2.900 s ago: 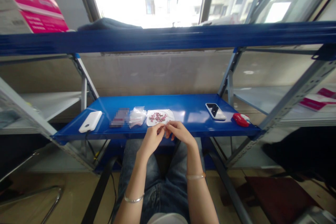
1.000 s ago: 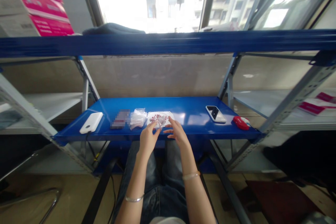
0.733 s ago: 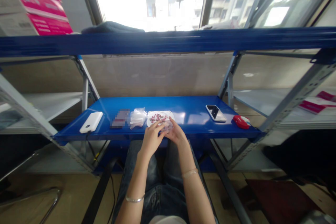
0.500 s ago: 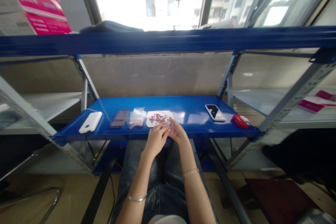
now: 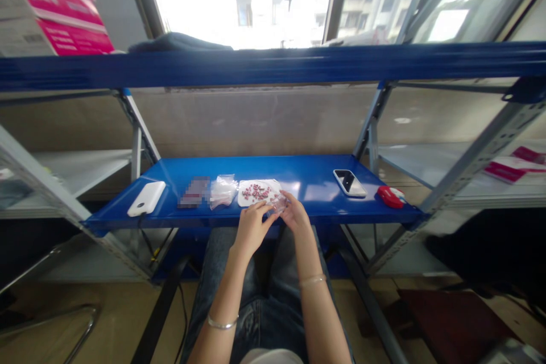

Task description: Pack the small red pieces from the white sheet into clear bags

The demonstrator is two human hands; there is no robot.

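Between my two hands a small clear plastic bag is held just above the near edge of the blue shelf. My left hand is closed in a pinch on the bag's left side. At its right side, the fingers of my right hand pinch the bag too. Just beyond my fingers lies a white sheet with several small red and pink pieces spread over it; their exact kind is too small to tell. A pile of clear plastic bags rests left of the sheet.
Left on the blue shelf are a blurred-out flat item and a white device with a cable. To the right lie a phone and a red-and-white object. A blue beam crosses above.
My hands have drawn slightly apart, the right one shifting a little to the right. More of the clear bag now shows between my fingers.
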